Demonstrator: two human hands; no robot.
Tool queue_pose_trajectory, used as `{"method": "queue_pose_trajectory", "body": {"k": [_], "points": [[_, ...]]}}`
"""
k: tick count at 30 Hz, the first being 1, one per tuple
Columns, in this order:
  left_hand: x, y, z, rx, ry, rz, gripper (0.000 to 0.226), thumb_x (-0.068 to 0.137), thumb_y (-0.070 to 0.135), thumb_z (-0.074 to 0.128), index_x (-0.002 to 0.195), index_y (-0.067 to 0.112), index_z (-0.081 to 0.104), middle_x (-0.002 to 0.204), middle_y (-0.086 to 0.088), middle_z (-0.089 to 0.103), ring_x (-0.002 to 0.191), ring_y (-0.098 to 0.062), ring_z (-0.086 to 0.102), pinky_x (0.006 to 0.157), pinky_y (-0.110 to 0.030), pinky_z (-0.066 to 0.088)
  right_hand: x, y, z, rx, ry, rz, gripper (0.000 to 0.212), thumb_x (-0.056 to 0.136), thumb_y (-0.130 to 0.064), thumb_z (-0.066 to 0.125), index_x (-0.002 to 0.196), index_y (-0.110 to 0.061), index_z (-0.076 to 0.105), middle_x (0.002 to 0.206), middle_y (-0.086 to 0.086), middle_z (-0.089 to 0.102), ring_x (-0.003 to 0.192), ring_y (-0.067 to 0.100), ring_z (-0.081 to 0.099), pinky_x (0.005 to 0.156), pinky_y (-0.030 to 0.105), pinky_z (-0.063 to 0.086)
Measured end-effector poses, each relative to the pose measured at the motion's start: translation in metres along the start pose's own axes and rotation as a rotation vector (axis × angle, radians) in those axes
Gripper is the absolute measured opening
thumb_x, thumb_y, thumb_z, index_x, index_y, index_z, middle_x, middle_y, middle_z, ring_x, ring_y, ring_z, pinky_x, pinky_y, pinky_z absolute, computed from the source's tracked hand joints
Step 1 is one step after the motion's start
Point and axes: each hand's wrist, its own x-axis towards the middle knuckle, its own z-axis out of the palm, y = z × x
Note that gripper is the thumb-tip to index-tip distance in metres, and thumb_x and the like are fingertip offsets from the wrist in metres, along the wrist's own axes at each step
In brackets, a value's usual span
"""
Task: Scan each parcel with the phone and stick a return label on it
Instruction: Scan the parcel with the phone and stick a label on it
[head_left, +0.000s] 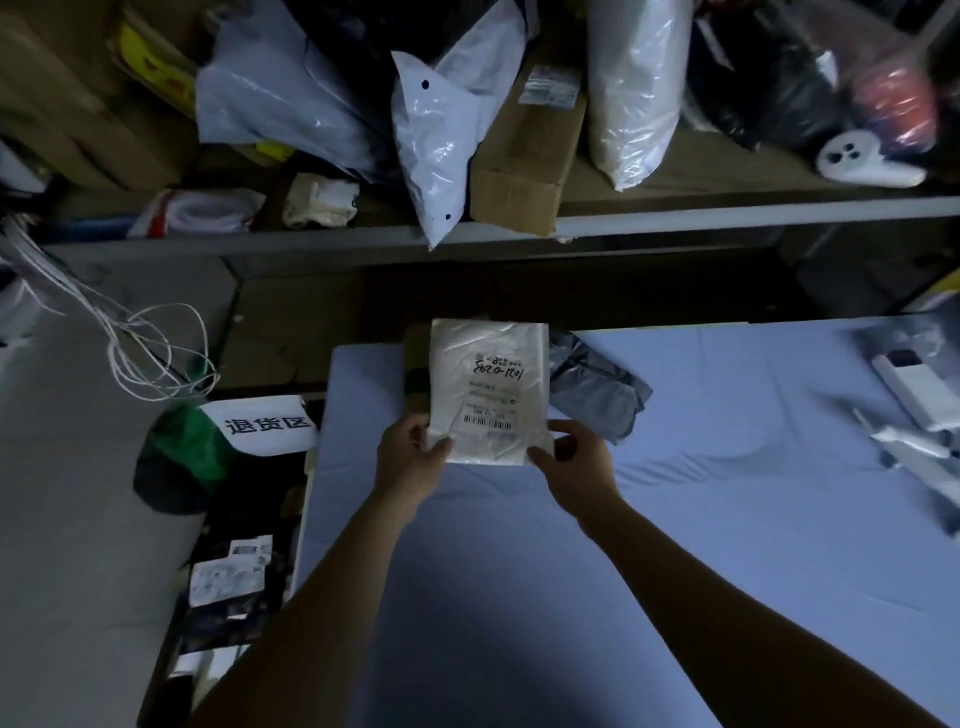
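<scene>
A flat white parcel (491, 384) with a printed label, a barcode and handwritten numbers lies at the far edge of the blue-covered table (675, 467). My left hand (410, 457) pinches its near left corner, thumb on top. My right hand (576, 460) pinches the near right corner. Under the parcel shows a brown cardboard piece (416, 374). A grey poly parcel (597, 389) lies just to its right. A white device (914, 389) rests at the table's right edge, blurred. No phone is visible in either hand.
A shelf (519, 228) behind the table holds white poly bags (441, 130), a long cardboard box (530, 150), black bags and a white scanner-like gadget (857, 156). Left of the table a bin with a printed sign (270, 423) holds labelled dark parcels (228, 577). White cords (145, 343) hang at left.
</scene>
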Motion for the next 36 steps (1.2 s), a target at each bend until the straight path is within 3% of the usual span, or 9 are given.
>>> {"method": "queue_pose_trajectory", "body": {"k": [3, 7, 11, 14, 18, 23, 29, 32, 36], "points": [[-0.045, 0.008, 0.026, -0.055, -0.086, 0.042, 0.018, 0.085, 0.016, 0.078, 0.1, 0.02, 0.069, 0.095, 0.005, 0.069, 0.085, -0.009, 0.065, 0.064, -0.02, 0.05, -0.042, 0.02, -0.046, -0.009, 0.037, 0.018, 0.031, 0.082, -0.018, 0.081, 0.109, -0.027, 0.069, 0.068, -0.002, 0.064, 0.048, 0.003, 0.054, 0.044, 0.019, 0.042], [-0.105, 0.016, 0.072, -0.052, -0.167, 0.069, 0.016, 0.081, 0.016, 0.079, 0.088, 0.017, 0.065, 0.086, -0.007, 0.07, 0.074, -0.019, 0.062, 0.064, -0.032, 0.049, -0.093, 0.051, -0.113, 0.036, 0.13, 0.04, 0.03, 0.081, -0.016, 0.081, 0.104, -0.03, 0.069, 0.069, -0.003, 0.064, 0.047, 0.0, 0.055, 0.042, 0.016, 0.041], [-0.163, 0.018, 0.121, -0.001, -0.237, 0.105, 0.019, 0.079, 0.019, 0.081, 0.086, 0.015, 0.064, 0.082, -0.005, 0.068, 0.067, -0.016, 0.061, 0.056, -0.027, 0.047, -0.135, 0.094, -0.174, 0.029, 0.17, 0.058, 0.03, 0.081, -0.014, 0.082, 0.103, -0.03, 0.07, 0.076, 0.001, 0.069, 0.053, 0.001, 0.06, 0.044, 0.016, 0.044], [-0.204, 0.021, 0.163, 0.049, -0.289, 0.113, 0.026, 0.075, 0.018, 0.083, 0.095, 0.019, 0.066, 0.09, 0.004, 0.069, 0.076, -0.012, 0.067, 0.056, -0.022, 0.053, -0.153, 0.136, -0.219, -0.009, 0.146, 0.103, 0.029, 0.082, -0.015, 0.082, 0.107, -0.027, 0.07, 0.078, 0.003, 0.07, 0.056, 0.005, 0.061, 0.044, 0.017, 0.044], [-0.24, 0.035, 0.238, 0.093, -0.34, 0.096, 0.038, 0.074, 0.012, 0.082, 0.109, 0.015, 0.066, 0.1, -0.003, 0.069, 0.086, -0.022, 0.069, 0.069, -0.036, 0.06, -0.149, 0.19, -0.288, -0.033, 0.107, 0.127, 0.03, 0.082, -0.014, 0.081, 0.11, -0.021, 0.071, 0.08, 0.005, 0.069, 0.06, 0.015, 0.06, 0.051, 0.024, 0.045], [-0.275, 0.065, 0.348, 0.12, -0.307, 0.06, 0.032, 0.076, 0.009, 0.08, 0.102, 0.019, 0.064, 0.091, 0.002, 0.068, 0.074, -0.008, 0.064, 0.051, -0.009, 0.042, -0.122, 0.247, -0.38, -0.056, 0.118, 0.151, 0.035, 0.08, -0.013, 0.081, 0.112, -0.018, 0.072, 0.081, 0.002, 0.071, 0.068, 0.016, 0.066, 0.062, 0.025, 0.048], [-0.295, 0.09, 0.448, 0.134, -0.304, 0.008, 0.031, 0.076, 0.009, 0.081, 0.097, 0.022, 0.064, 0.085, 0.006, 0.067, 0.069, -0.003, 0.062, 0.049, -0.007, 0.04, -0.094, 0.3, -0.46, -0.08, 0.147, 0.219, 0.036, 0.079, -0.012, 0.081, 0.113, -0.017, 0.072, 0.081, 0.0, 0.071, 0.074, 0.018, 0.068, 0.063, 0.026, 0.052], [-0.294, 0.094, 0.479, 0.185, -0.298, -0.032, 0.031, 0.076, 0.012, 0.081, 0.102, 0.017, 0.065, 0.092, 0.001, 0.068, 0.08, -0.018, 0.067, 0.055, -0.014, 0.043, -0.08, 0.317, -0.474, -0.158, 0.137, 0.233, 0.037, 0.079, -0.016, 0.081, 0.115, -0.016, 0.072, 0.085, 0.0, 0.071, 0.077, 0.017, 0.068, 0.071, 0.029, 0.056], [-0.277, 0.093, 0.507, 0.354, -0.26, -0.084, 0.044, 0.075, 0.038, 0.081, 0.108, 0.015, 0.065, 0.105, -0.003, 0.073, 0.099, -0.026, 0.068, 0.079, -0.032, 0.055, -0.063, 0.331, -0.48, -0.263, 0.152, 0.239, 0.035, 0.081, -0.021, 0.081, 0.114, -0.013, 0.073, 0.087, -0.003, 0.071, 0.075, 0.012, 0.063, 0.065, 0.015, 0.045]]}}
